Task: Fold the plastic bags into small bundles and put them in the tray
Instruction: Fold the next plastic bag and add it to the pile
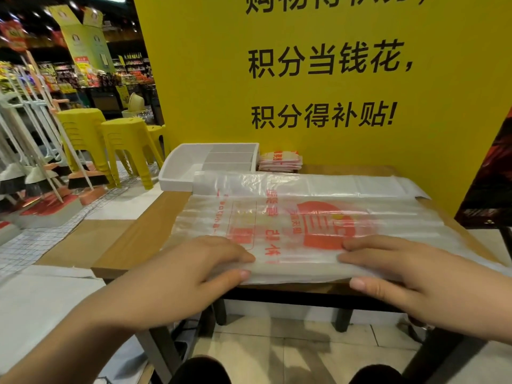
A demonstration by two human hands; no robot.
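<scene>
A translucent plastic bag point(304, 214) with red print lies spread across the wooden table point(138, 234). Its near edge is doubled over into a long fold at the table's front. My left hand point(194, 273) pinches the left part of that fold, fingers on top and thumb underneath. My right hand point(393, 275) pinches the right part the same way. A white tray point(177, 178) with divided compartments stands at the back left of the table, partly hidden by the bag's far edge.
A stack of folded red-and-white bags point(279, 162) sits right of the tray against the yellow wall point(332, 79). Yellow stools point(127, 145) and brooms point(55, 167) stand to the left. White sheets point(41, 295) lie on a surface at lower left.
</scene>
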